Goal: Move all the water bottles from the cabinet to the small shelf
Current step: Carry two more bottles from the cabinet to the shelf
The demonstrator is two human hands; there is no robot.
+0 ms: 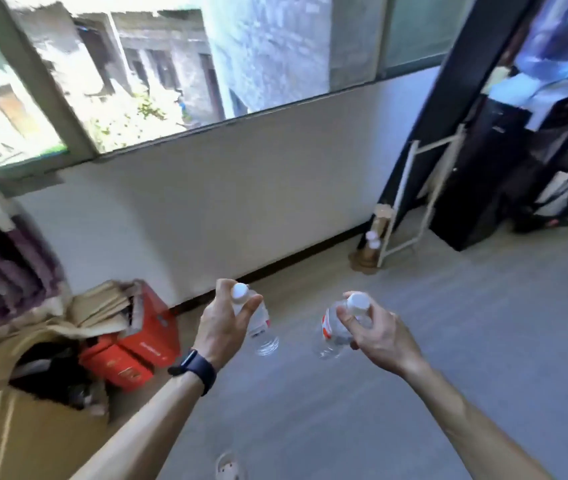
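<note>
While our hands were apart over the floor, the left hand gripped a water bottle near its cap. Our right hand gripped the second bottle.

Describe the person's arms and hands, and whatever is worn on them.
Both arms are bare, with no sleeves or gloves in view. The left wrist carries a dark watch with a rectangular face and a wide dark band. The left hand and right hand show no rings that I can see; the right wrist wears nothing.
</note>
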